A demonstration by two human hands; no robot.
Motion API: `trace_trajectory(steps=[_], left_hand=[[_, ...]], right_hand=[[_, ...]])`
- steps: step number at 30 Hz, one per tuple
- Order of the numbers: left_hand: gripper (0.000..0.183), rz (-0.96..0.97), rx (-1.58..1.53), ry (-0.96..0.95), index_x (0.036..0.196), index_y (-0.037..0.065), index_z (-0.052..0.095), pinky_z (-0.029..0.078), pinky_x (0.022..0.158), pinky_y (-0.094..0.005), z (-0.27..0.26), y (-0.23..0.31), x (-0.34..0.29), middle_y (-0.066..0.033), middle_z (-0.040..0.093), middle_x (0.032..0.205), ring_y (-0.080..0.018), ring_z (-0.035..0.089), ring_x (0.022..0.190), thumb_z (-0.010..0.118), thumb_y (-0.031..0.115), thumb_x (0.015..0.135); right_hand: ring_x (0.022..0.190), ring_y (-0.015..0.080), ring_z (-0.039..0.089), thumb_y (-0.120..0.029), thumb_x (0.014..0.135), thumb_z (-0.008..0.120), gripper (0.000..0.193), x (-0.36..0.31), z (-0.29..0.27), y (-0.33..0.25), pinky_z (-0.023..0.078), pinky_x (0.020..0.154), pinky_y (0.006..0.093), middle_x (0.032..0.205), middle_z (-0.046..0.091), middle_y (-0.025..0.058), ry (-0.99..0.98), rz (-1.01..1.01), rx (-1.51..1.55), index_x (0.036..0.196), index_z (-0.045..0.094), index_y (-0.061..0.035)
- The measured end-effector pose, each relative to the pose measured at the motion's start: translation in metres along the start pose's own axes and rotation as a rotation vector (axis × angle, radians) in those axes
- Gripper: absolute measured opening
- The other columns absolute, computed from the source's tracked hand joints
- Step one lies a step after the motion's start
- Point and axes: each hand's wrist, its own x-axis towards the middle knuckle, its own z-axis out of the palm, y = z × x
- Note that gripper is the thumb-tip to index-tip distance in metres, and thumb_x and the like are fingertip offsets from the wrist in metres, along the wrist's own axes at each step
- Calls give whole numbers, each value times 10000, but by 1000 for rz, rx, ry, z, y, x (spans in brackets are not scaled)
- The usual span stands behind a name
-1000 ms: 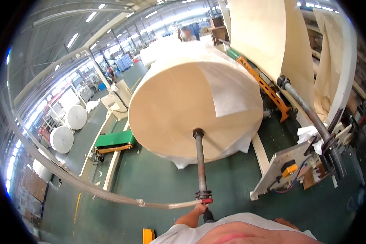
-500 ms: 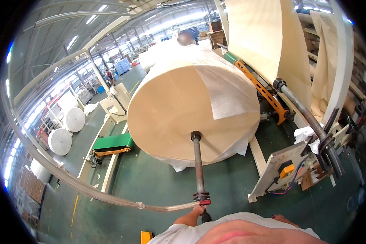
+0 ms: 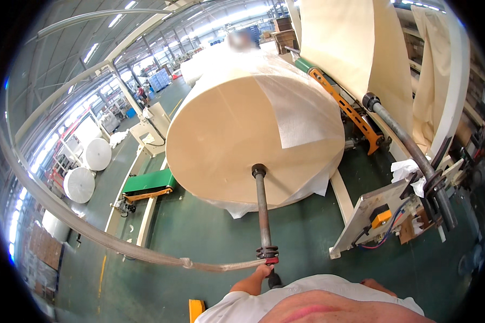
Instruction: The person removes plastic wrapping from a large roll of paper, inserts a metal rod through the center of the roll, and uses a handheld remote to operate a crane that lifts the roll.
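A huge cream-coloured roll (image 3: 226, 129) of sheet material, partly covered by white translucent wrap (image 3: 302, 113), fills the middle. From its core a long metal shaft (image 3: 262, 215) points toward me. Looped at the shaft's near end, by dark collars and a red piece (image 3: 272, 260), is a pale sling strap (image 3: 145, 252) that curves up to the left. My left hand (image 3: 263, 271) is closed at this end, over the strap by the red piece; the exact grip is partly hidden. My right hand (image 3: 379, 287) shows only in part beyond my white shirt, its fingers hidden, apart from the shaft.
Right of the roll stand an orange slotted arm (image 3: 350, 110), another metal shaft (image 3: 401, 137) and a machine side plate (image 3: 366, 220). A green-topped platform (image 3: 148, 181) lies left. Smaller white rolls (image 3: 79, 184) stand farther left. Another person (image 3: 241, 40) is behind the big roll.
The whole view has shifted slightly, so the roll and shaft appear a little higher. My left hand stays at the shaft's near end.
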Motion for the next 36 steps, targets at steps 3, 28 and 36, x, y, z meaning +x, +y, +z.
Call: trace_trajectory(steps=[3, 28, 36], left_hand=[[683, -13, -23, -2, 1250, -50, 681, 563, 849, -454, 0, 0, 0, -231, 718, 1162, -347, 725, 1033, 706, 556, 936], [676, 10, -12, 3, 1330, -30, 648, 515, 997, -443, 3, 8, -4, -261, 645, 1357, -375, 648, 1244, 642, 549, 981], [778, -12, 81, 6, 1473, -7, 524, 493, 1069, -434, 1, 9, -7, -231, 585, 1457, -358, 601, 1312, 611, 586, 977]], right_hand=[[1327, 332, 592, -332, 783, 797, 676, 9, 0, -3, 514, 1058, 440, 1486, 590, 108, -161, 278, -129, 1423, 613, -215], [1133, 335, 695, -361, 721, 830, 501, 15, 11, 19, 580, 923, 432, 1288, 711, 122, -127, 138, -171, 1171, 758, -153], [1332, 339, 587, -342, 822, 738, 592, 15, 12, 17, 515, 1070, 411, 1441, 630, 89, -114, 365, -66, 1390, 645, -206]])
